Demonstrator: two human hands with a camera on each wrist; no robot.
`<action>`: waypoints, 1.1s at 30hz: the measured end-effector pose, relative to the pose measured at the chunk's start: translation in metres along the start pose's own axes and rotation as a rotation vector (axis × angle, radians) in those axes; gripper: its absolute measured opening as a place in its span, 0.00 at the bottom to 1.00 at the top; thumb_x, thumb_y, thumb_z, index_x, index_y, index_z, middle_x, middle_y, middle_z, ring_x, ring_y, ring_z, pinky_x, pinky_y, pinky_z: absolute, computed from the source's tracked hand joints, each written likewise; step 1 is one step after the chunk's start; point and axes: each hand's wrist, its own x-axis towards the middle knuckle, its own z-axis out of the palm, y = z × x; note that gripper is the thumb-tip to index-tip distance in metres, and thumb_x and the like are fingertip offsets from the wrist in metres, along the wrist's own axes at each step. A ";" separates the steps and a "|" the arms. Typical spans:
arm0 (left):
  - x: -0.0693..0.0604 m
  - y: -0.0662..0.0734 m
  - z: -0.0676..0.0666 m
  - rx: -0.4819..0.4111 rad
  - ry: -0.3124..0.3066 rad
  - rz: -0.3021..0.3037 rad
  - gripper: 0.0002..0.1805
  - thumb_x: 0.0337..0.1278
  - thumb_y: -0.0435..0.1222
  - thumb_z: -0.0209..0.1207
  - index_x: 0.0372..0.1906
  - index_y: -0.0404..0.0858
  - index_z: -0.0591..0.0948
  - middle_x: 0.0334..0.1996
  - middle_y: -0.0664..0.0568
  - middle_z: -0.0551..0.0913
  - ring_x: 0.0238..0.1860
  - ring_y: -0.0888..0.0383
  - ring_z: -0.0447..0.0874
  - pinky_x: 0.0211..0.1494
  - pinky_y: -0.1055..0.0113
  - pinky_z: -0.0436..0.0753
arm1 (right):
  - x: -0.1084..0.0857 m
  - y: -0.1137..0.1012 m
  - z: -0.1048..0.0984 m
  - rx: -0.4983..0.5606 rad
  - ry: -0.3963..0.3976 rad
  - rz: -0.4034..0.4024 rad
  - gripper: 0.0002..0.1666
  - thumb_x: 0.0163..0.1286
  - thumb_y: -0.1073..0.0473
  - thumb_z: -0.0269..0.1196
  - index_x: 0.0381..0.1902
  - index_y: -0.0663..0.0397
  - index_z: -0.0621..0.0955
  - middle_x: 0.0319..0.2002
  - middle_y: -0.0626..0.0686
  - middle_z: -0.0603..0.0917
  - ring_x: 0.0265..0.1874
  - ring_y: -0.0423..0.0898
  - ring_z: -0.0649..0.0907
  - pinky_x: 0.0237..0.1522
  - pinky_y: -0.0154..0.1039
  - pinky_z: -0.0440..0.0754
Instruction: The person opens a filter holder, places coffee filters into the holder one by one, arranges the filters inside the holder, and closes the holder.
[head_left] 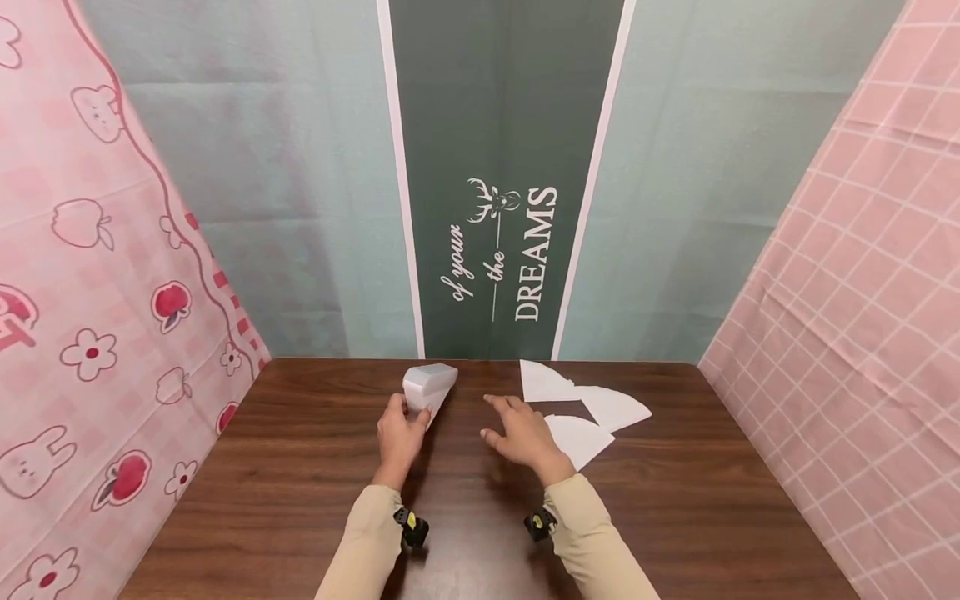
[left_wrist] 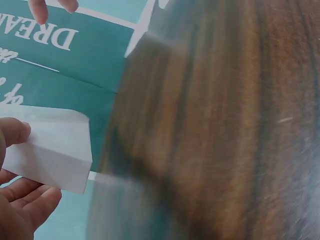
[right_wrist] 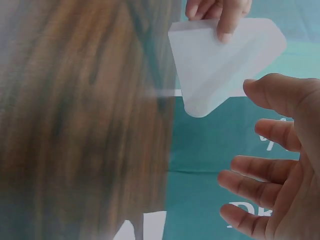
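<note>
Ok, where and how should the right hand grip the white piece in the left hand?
Probably pinch the rounded tip of the white piece, coming from the person's right: it narrows there and sits free, while the left hand grips the broader opposite edge.

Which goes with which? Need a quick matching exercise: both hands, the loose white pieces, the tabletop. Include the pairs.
1. Left hand
2. Right hand
3. Three loose white pieces
4. Tabletop

A. Lying on the tabletop
B. Dark brown
C. Open and empty
D. Gripping a white piece

Pairs: 1-D, 2-C, 3-A, 4-B
</note>
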 end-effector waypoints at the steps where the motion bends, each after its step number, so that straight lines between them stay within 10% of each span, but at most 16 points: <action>1: 0.001 0.001 -0.002 -0.005 0.002 0.000 0.17 0.41 0.36 0.70 0.35 0.36 0.75 0.29 0.45 0.80 0.33 0.47 0.78 0.37 0.51 0.73 | 0.001 0.000 -0.002 0.001 0.003 0.002 0.34 0.59 0.49 0.65 0.62 0.53 0.71 0.54 0.61 0.75 0.49 0.59 0.76 0.43 0.57 0.73; 33: -0.031 0.023 -0.023 -0.032 -0.158 0.153 0.15 0.40 0.36 0.70 0.33 0.39 0.75 0.26 0.49 0.79 0.27 0.53 0.75 0.30 0.63 0.71 | -0.030 0.004 -0.012 0.071 0.105 0.002 0.34 0.58 0.50 0.66 0.61 0.53 0.72 0.54 0.61 0.75 0.50 0.59 0.75 0.47 0.56 0.72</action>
